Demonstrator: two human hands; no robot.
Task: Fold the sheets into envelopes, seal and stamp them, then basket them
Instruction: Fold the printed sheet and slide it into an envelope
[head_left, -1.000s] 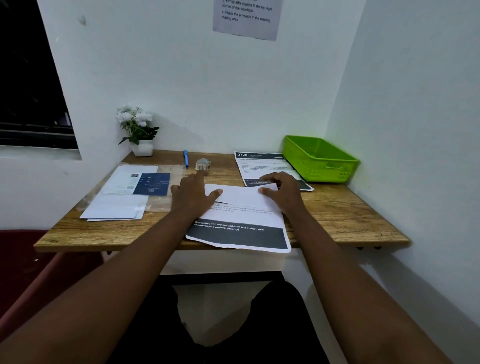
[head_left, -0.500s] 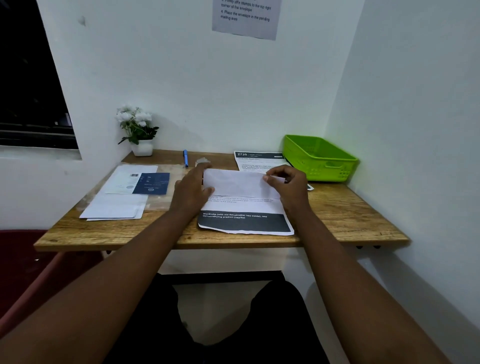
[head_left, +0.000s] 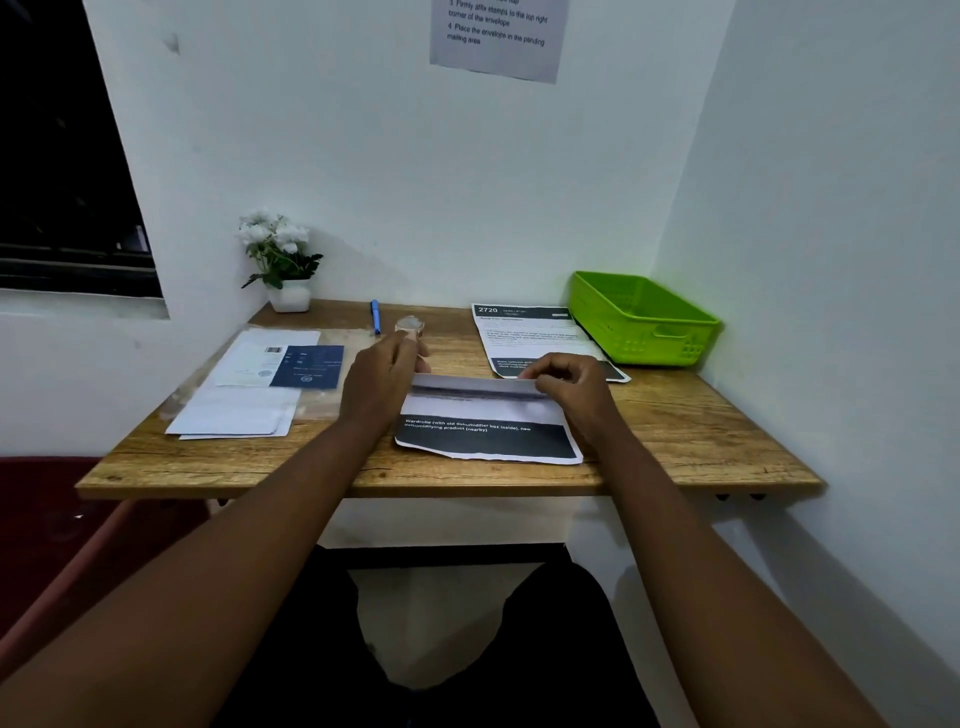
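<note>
Since 0.5 s ago, both hands, left hand (head_left: 382, 379) and right hand (head_left: 574, 387), pinch sheet (head_left: 488, 421) fold lower; fingertips hidden.

Lime-green basket (head_left: 644, 322), wood-grain table (head_left: 701, 431), black-banded white sheet (head_left: 488, 431).

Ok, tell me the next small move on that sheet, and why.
Probably bring the raised far edge down and press the fold flat. Both hands, left hand and right hand, pinch the folded-over top flap of the printed sheet, which is not yet creased against the wooden desk.
</note>
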